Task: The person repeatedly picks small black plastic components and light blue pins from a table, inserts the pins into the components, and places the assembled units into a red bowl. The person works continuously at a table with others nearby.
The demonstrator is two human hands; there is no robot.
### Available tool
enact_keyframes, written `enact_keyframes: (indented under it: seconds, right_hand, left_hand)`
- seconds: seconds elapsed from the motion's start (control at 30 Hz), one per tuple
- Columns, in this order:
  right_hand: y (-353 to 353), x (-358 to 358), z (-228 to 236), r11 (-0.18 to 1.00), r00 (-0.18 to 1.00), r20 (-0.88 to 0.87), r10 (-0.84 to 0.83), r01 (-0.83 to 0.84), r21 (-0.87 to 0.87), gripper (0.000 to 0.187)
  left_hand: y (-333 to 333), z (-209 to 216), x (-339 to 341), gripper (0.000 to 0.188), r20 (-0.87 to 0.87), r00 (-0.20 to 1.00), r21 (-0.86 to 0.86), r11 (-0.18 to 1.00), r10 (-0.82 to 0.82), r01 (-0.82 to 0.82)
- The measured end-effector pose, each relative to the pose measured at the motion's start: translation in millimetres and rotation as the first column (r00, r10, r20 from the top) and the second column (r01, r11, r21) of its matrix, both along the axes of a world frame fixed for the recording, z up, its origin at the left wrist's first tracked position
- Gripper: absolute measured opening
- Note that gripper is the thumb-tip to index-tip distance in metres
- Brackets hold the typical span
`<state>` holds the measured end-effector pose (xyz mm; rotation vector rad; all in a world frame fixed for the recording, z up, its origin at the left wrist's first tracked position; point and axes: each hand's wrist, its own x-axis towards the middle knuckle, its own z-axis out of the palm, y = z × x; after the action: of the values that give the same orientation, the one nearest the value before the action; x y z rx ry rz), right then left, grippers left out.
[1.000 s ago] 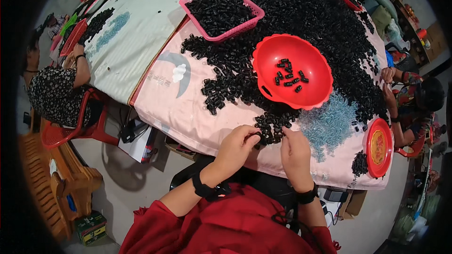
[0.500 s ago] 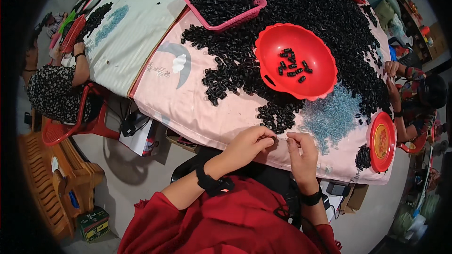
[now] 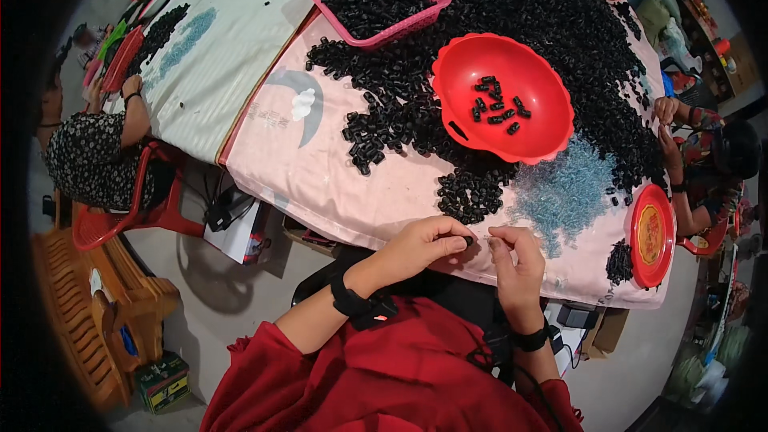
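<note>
My left hand [image 3: 424,248] pinches a small black cylindrical part [image 3: 470,242] between thumb and forefinger, just over the table's near edge. A short gap to the right, my right hand [image 3: 520,268] has its thumb and forefinger pressed together; what they hold, if anything, is too small to make out. Beyond my hands lies a small cluster of black cylindrical parts [image 3: 470,196]. A heap of tiny clear bluish pieces [image 3: 564,192] spreads next to it. The red scalloped bowl [image 3: 536,84] behind them has several black parts inside.
A pink basket [image 3: 376,38] full of black parts stands on the pink cloth [image 3: 272,152]. Black parts [image 3: 512,0] cover the far table. At right lie a red lid [image 3: 652,236] and a small dark pile [image 3: 619,262]. People sit at left [image 3: 104,148] and right [image 3: 704,168].
The black part in my left hand has turned into clearer view at the fingertips. Both hands stay almost in place, and the view has shifted slightly.
</note>
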<state>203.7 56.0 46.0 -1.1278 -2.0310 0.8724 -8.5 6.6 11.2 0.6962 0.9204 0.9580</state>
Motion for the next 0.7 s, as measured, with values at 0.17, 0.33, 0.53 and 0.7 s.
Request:
enact_keyframes:
  seconds: [0.17, 0.33, 0.53, 0.7]
  right_hand:
    - [-2.6, -7.4, 9.8, 0.986, 0.995, 0.027, 0.095, -0.097, 0.136, 0.014]
    - [-4.7, -13.0, 9.2, 0.982, 0.993, 0.048, 0.113, -0.119, 0.150, 0.015]
    - [-11.5, -17.4, 4.8, 0.998, 0.999, 0.012, 0.037, -0.038, 0.041, 0.015]
    - [-12.8, -15.7, -0.9, 0.993, 0.999, 0.020, 0.048, -0.050, 0.105, 0.019]
  left_hand:
    - [-1.4, -4.4, -1.1, 0.026, 0.014, 1.000, 0.036, 0.999, -0.017, 0.016]
    - [-1.5, -10.4, -1.0, 0.025, 0.019, 1.000, 0.061, 0.998, -0.017, 0.015]
    - [-1.8, -15.0, -1.2, 0.025, 0.043, 0.999, 0.050, 0.999, -0.014, 0.012]
    - [-2.4, -14.0, -2.4, 0.025, 0.049, 0.999, 0.056, 0.998, -0.018, 0.015]
